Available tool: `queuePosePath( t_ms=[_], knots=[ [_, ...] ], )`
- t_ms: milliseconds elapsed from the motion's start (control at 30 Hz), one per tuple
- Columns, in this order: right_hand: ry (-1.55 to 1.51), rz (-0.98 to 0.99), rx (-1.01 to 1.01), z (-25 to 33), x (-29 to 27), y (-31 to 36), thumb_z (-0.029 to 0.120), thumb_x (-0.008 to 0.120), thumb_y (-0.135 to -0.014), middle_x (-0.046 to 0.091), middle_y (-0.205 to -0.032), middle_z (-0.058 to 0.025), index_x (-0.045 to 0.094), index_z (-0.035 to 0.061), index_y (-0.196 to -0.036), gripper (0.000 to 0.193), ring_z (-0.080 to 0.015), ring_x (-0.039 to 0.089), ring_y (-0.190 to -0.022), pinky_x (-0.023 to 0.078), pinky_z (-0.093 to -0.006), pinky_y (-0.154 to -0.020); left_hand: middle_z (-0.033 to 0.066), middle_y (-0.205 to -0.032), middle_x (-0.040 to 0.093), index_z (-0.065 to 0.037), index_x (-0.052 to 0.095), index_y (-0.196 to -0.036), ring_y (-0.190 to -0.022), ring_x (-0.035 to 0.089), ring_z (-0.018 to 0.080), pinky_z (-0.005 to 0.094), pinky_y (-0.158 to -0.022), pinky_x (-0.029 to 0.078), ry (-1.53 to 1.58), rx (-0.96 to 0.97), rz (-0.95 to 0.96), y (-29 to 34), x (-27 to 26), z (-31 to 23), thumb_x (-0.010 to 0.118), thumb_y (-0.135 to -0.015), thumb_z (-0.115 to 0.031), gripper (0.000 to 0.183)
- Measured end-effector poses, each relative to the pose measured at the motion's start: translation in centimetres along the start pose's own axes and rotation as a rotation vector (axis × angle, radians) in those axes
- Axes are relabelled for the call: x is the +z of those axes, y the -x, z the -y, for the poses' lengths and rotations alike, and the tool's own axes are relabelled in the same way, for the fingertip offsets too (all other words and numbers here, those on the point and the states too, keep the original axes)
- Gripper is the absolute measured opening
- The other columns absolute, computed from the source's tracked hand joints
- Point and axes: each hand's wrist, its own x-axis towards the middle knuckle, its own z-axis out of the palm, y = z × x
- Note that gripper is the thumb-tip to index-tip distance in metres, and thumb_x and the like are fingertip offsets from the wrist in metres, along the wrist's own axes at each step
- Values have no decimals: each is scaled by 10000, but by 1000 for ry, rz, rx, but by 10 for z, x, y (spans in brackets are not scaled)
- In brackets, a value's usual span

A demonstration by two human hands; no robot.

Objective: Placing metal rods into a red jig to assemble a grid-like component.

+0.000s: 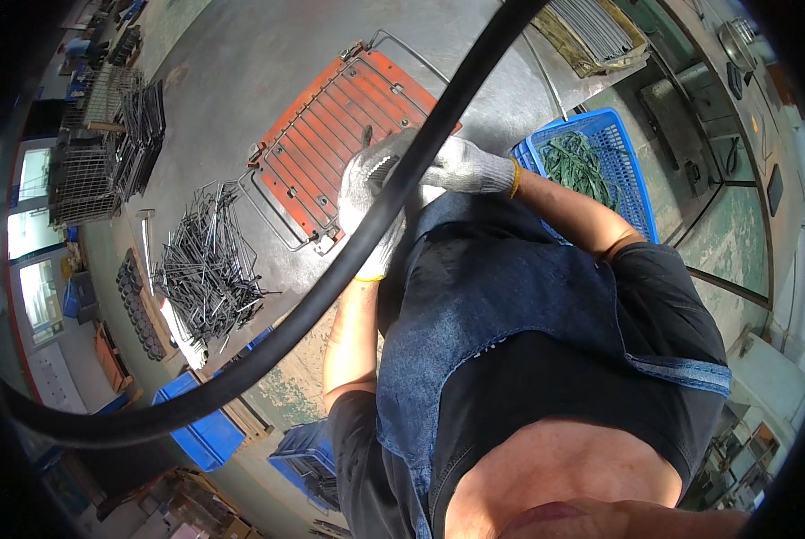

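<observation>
Orange slatted jig plate (pixel 330 135) under wire frame (pixel 281 225), gloved hands nearby.

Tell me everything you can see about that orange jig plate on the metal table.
The orange jig plate is a flat rectangular panel, apparently painted metal, lying at a slant on the grey metal table. Thin wire rods lie across it in parallel rows, and a bent wire frame runs around its edges. The gloved left hand and right hand meet over its near corner.
</observation>
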Motion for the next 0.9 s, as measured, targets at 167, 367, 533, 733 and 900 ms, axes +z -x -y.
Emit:
queuePosePath(
  t_ms=[167,367,533,733,900],
  knots=[
    [-81,108,77,2,-1,0,273,648,-878,647,-1060,-171,616,31,-1136,356,-331,629,-975,498,-389,-846,108,-1006,688,25,633,-1094,-920,635,144,258,-843,494,-52,11,91,0,-9,5,633,-894,-76,224],
    [-10,93,-119,18,-7,-2,265,644,-863,648,-1077,-155,608,40,-1149,365,-309,626,-1005,480,-389,-897,89,-1002,693,14,634,-1146,-909,630,133,262,-842,490,255,-303,189,6,-13,-24,627,-895,-78,268],
    [-42,127,-81,-19,17,19,268,615,-857,592,-1182,-144,563,89,-1201,391,-316,570,-1103,440,-418,-958,83,-968,706,0,674,-1085,-875,634,115,263,-797,496,-36,-287,246,20,-3,11,648,-880,-111,235],
    [341,-9,-350,-30,26,19,208,606,-809,628,-1078,-118,658,145,-977,187,-282,621,-1001,504,-424,-849,98,-942,718,7,685,-1050,-816,655,126,262,-769,503,-158,-147,216,15,-4,12,627,-893,-123,212],
    [331,-70,-354,-41,34,18,226,594,-856,641,-1033,-113,656,128,-1009,193,-294,632,-966,508,-420,-832,88,-907,700,24,659,-1072,-771,631,128,258,-712,494,-98,-226,219,11,-7,34,627,-905,-166,255]
  ],
)
